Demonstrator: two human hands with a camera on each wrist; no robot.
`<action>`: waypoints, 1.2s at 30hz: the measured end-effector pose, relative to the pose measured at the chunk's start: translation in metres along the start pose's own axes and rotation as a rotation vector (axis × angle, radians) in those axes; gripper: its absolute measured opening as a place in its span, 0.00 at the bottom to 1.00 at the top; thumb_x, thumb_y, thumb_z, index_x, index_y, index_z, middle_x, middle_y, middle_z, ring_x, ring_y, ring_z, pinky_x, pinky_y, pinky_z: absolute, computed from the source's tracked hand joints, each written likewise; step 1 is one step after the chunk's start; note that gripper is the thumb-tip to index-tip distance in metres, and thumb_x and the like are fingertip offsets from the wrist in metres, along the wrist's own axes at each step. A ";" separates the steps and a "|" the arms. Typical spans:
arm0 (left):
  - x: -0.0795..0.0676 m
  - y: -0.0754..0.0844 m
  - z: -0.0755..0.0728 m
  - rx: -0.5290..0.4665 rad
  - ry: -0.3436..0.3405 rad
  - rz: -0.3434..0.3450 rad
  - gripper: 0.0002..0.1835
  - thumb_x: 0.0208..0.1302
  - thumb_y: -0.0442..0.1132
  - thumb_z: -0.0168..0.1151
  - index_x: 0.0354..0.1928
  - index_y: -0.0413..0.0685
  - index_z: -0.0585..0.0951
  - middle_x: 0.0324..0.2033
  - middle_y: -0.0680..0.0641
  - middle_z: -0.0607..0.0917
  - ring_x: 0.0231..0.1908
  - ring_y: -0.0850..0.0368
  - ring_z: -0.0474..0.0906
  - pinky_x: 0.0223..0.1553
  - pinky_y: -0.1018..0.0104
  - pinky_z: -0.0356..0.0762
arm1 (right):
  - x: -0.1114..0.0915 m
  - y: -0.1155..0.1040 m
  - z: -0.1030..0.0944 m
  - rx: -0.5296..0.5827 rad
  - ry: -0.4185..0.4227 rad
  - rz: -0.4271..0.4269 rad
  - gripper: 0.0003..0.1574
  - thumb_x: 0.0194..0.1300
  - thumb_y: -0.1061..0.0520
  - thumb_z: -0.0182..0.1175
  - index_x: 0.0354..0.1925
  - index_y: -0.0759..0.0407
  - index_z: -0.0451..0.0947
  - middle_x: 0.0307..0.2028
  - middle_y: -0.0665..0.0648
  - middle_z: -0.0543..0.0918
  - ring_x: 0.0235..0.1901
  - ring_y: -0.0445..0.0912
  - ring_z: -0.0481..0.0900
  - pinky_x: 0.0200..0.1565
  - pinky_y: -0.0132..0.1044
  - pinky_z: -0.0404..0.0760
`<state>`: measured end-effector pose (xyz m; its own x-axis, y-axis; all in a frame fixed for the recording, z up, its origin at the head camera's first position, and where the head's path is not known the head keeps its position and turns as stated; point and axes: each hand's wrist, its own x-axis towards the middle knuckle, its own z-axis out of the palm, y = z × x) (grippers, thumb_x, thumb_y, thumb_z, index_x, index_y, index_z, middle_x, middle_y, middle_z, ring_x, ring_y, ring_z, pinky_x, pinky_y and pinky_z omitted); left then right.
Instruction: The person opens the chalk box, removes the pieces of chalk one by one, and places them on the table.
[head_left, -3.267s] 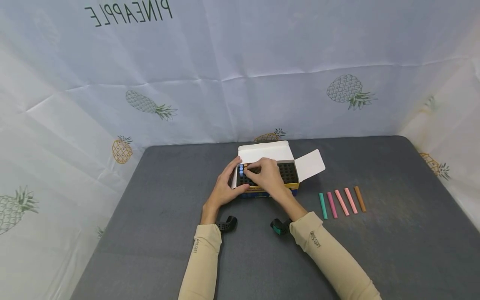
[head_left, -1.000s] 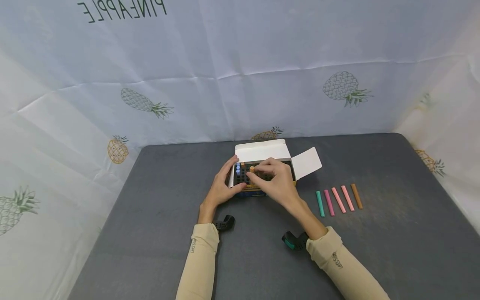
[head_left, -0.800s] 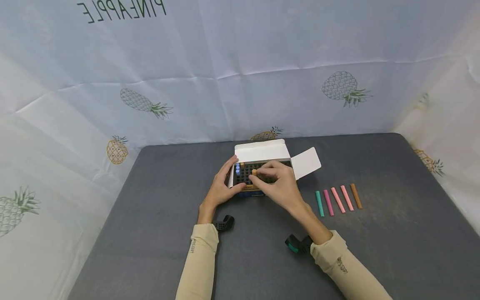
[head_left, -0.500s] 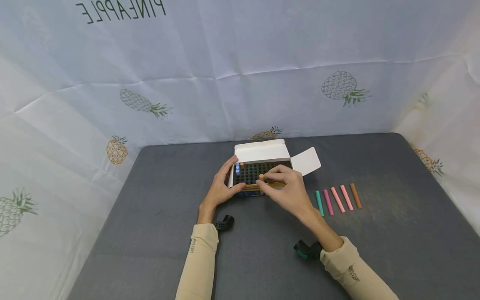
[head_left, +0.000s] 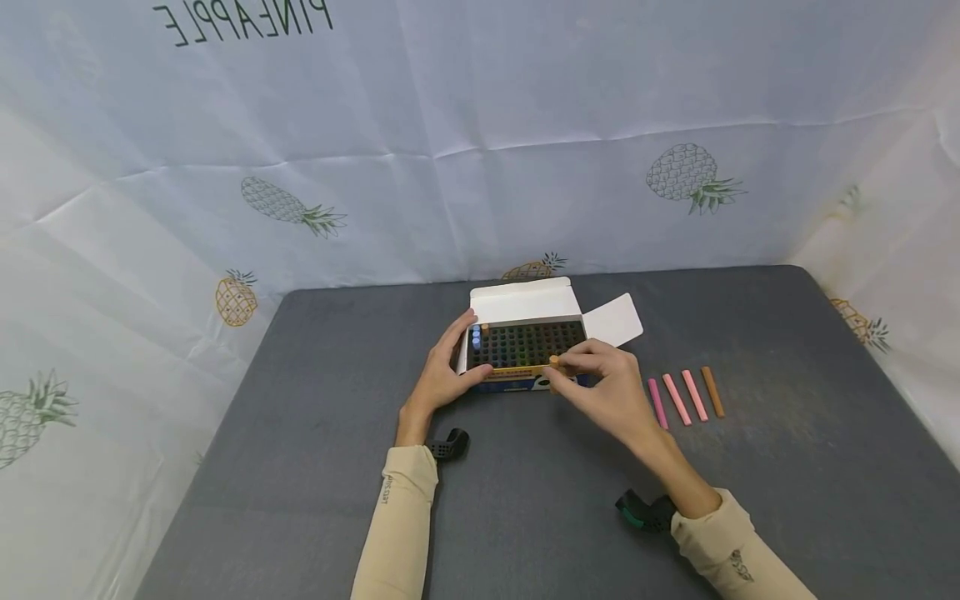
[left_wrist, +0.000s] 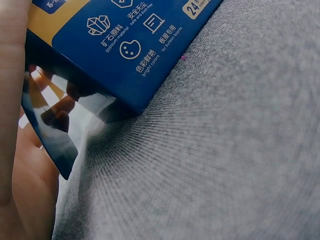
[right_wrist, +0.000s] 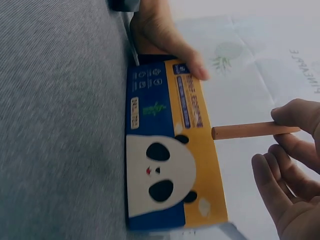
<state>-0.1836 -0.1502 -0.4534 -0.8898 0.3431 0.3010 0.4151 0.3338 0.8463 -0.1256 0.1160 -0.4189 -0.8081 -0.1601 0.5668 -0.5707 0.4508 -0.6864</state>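
A blue-and-yellow chalk box (head_left: 510, 386) lies with its white lid raised and a black grid of holes showing. Blue chalk tops (head_left: 476, 337) and an orange chalk top (head_left: 484, 330) fill a few holes at its far left corner. My left hand (head_left: 441, 375) grips the box's left end, thumb at the front edge and fingers along the side. Over the front right part of the box, my right hand (head_left: 611, 387) pinches an orange chalk stick (right_wrist: 245, 131) between thumb and fingertips. In the right wrist view its lower end is just above the panda-printed box (right_wrist: 160, 170).
Right of the box lie a magenta chalk stick (head_left: 657, 404), two pink chalk sticks (head_left: 686, 397) and a brown chalk stick (head_left: 713, 392). A white side flap (head_left: 613, 320) sticks out from the box. Behind the dark table (head_left: 337, 500) hangs a pineapple-print curtain (head_left: 420, 208).
My right hand has drawn the orange chalk stick up from the box's left part and carried it right and nearer. The teal chalk stick is now hidden behind this hand. My left hand stays put.
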 end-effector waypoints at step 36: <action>0.003 -0.046 0.006 0.076 0.024 0.037 0.52 0.57 0.77 0.62 0.79 0.60 0.62 0.80 0.48 0.59 0.79 0.45 0.57 0.76 0.40 0.62 | -0.025 0.052 -0.150 -0.361 -0.099 0.480 0.23 0.65 0.49 0.71 0.47 0.68 0.88 0.39 0.63 0.91 0.30 0.25 0.74 0.29 0.32 0.77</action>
<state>-0.2042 -0.1596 -0.4940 -0.8773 0.3358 0.3429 0.4604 0.3873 0.7987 -0.1135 0.2749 -0.4001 -0.9825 0.0618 0.1759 -0.0681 0.7593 -0.6472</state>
